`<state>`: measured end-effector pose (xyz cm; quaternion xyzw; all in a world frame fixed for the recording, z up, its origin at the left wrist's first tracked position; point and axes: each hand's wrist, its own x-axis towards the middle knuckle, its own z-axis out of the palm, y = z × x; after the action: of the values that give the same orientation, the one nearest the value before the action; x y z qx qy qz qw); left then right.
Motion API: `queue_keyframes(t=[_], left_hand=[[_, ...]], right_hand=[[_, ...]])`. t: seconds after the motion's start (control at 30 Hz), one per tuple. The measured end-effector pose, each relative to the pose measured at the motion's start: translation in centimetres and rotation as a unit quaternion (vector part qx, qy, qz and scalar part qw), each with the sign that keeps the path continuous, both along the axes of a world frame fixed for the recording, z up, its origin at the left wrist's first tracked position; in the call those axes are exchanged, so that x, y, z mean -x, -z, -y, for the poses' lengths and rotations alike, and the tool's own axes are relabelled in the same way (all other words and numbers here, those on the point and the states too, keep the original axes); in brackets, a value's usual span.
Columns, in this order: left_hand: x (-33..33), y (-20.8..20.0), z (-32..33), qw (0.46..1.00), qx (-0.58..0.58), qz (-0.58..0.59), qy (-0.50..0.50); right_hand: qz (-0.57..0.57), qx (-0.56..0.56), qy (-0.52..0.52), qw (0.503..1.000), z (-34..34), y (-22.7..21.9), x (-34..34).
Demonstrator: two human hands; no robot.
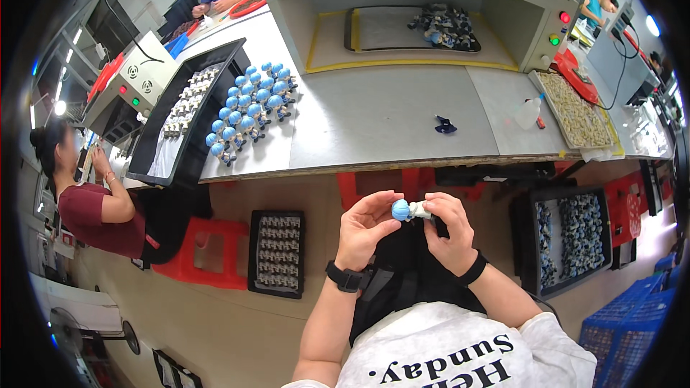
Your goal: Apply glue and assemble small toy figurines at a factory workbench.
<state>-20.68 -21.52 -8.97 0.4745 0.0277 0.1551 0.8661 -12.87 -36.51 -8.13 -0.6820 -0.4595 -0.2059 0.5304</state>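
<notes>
Between my two hands, above my lap, lies a small figurine [401, 209] with a round blue head and a white body, tilted on its side. My left hand [363, 228] has its thumb and fingers closed around the blue head. My right hand [450, 233] pinches the white body, and its fingers hide part of it. On the table beyond my hands lies a small dark blue piece [445, 125]. Several blue-headed figurines [253, 104] stand in rows on the table to the left.
A box-shaped machine [287, 29] at the table's back holds a tray of dark parts [444, 29]. Left stands a black tray [233, 54] with white figures; right, a tray of pale pieces [575, 109]. Floor trays [277, 253], a red stool [208, 255] and co-workers [100, 205] surround me.
</notes>
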Motion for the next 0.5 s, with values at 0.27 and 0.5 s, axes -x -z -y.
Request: queue_keyframes(t=[0.27,0.5], left_hand=[[-0.35,0.67,-0.05,1.000,0.016,-0.002,0.005],[-0.12,0.18,-0.40,0.996,-0.074,0.039,0.003]], right_hand=[[0.066,0.000,-0.003,0.998,-0.02,0.14,-0.68],[0.032,-0.002,-0.021,0.999,-0.79,0.11,-0.87]])
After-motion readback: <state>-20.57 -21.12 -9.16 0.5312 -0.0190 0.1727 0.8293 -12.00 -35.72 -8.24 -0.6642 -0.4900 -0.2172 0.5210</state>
